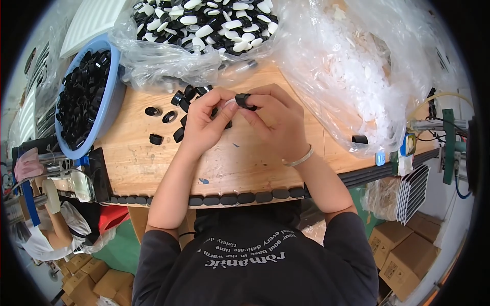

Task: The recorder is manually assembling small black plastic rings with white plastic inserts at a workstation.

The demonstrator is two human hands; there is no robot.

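Note:
Over the middle of the wooden table, my two hands meet at the fingertips. My right hand pinches a short black ring-shaped cap. Right beside it, my left hand is closed in a pinch on a thin white piece, mostly covered by the fingers. Several loose black caps lie around my left hand, among them one flat ring and one on its side. Others are partly hidden behind that hand.
A blue basin full of black caps stands at the left. Clear bags hold black-and-white pieces at the back and whitish translucent pieces at the right. One black cap lies near the right bag's edge. Black padding lines the table's front.

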